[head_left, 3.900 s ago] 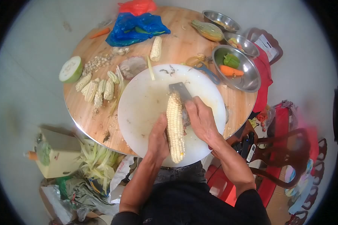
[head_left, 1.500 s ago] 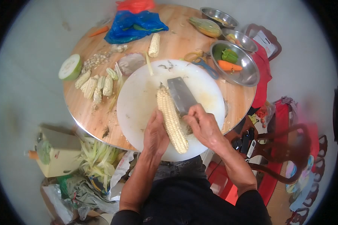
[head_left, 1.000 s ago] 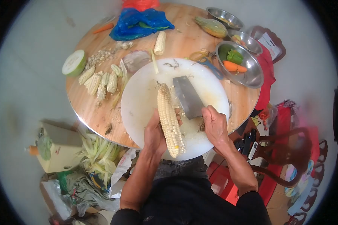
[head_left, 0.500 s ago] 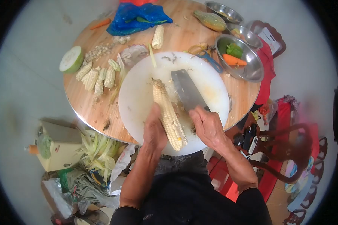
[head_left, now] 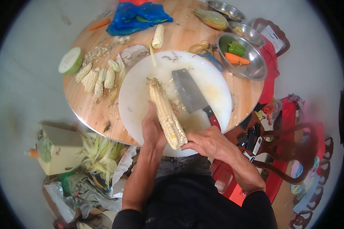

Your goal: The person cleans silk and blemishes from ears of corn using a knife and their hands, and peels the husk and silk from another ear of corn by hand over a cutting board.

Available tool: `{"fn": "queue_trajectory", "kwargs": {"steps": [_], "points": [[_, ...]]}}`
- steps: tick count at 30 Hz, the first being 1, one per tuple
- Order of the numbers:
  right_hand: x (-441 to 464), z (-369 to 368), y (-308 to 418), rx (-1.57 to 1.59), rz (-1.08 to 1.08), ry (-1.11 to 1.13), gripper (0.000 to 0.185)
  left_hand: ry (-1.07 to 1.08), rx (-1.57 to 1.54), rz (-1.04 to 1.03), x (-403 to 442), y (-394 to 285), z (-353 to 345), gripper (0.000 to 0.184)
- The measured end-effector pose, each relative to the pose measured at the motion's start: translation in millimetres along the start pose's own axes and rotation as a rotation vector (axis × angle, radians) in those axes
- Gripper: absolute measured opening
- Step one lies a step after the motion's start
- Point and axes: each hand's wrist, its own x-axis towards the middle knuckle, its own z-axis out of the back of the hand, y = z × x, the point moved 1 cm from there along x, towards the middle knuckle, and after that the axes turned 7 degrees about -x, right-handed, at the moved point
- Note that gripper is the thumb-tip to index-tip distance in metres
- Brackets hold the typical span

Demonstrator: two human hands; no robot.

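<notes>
left fingers point(head_left: 151, 110) part-hidden, red plastic point(head_left: 135, 2) cropped

Cream corn point(head_left: 166, 114), white board point(head_left: 139, 91), red cleaver handle point(head_left: 215, 121), blue bag point(head_left: 135, 22)

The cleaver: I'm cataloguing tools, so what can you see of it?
The cleaver has a broad, grey, metallic-looking blade and a black-and-red handle. It lies on the white board, blade pointing away, handle slanting toward the right hand; whether that hand touches it is unclear.
</notes>
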Motion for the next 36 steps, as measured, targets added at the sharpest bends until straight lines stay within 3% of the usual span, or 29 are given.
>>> {"fn": "queue_trajectory", "kwargs": {"steps": [4, 8, 9, 11, 12, 14, 21, 23, 24, 26, 28, 30, 31, 34, 36], "points": [[-1, 3, 1, 0.041, 0.066, -0.015, 0.010, -0.004, -0.035, -0.002, 3, -2, 6, 0.051], [-7, 10, 2, 0.205, 0.121, -0.110, 0.005, -0.032, -0.108, 0.008, 5, -3, 9, 0.052], [-8, 16, 3, 0.248, 0.009, -0.224, 0.004, -0.032, -0.108, 0.008, 5, -3, 11, 0.052], [-11, 22, -1, 0.323, -0.158, -0.380, 0.020, -0.024, -0.113, 0.020, 6, -3, 13, 0.054], [-10, 22, -3, 0.321, -0.158, -0.381, 0.020, -0.022, -0.114, 0.021, 3, -3, 9, 0.054], [-8, 20, -9, 0.366, -0.357, -0.335, 0.016, -0.087, -0.016, -0.005, -4, -1, -4, 0.055], [9, 7, -13, 0.443, -0.459, -0.417, 0.022, -0.015, 0.124, 0.059, -8, 6, -8, 0.052], [12, 7, -3, 0.331, -0.458, -0.138, 0.025, -0.011, 0.070, 0.065, -5, 8, -2, 0.052], [16, 12, 4, 0.331, -0.462, -0.139, 0.025, -0.011, 0.070, 0.069, -5, 9, -3, 0.052], [23, 19, 17, 0.247, -0.481, 0.184, 0.028, -0.029, 0.100, 0.068, -6, 9, -3, 0.053], [19, 0, 6, 0.201, -0.409, 0.164, 0.032, 0.013, 0.125, 0.088, -6, 8, 3, 0.054], [17, -6, 2, 0.294, -0.219, -0.052, 0.036, 0.057, 0.150, 0.106, -6, 7, 5, 0.055], [16, -3, 1, 0.294, -0.219, -0.051, 0.036, 0.065, 0.157, 0.091, -6, 7, 4, 0.056], [12, 8, -5, 0.469, -0.344, -0.074, 0.034, 0.024, 0.180, 0.046, -8, 8, -7, 0.057], [9, 16, -10, 0.855, -0.510, -0.359, 0.030, -0.025, 0.195, 0.017, -9, 8, -9, 0.058]]}}
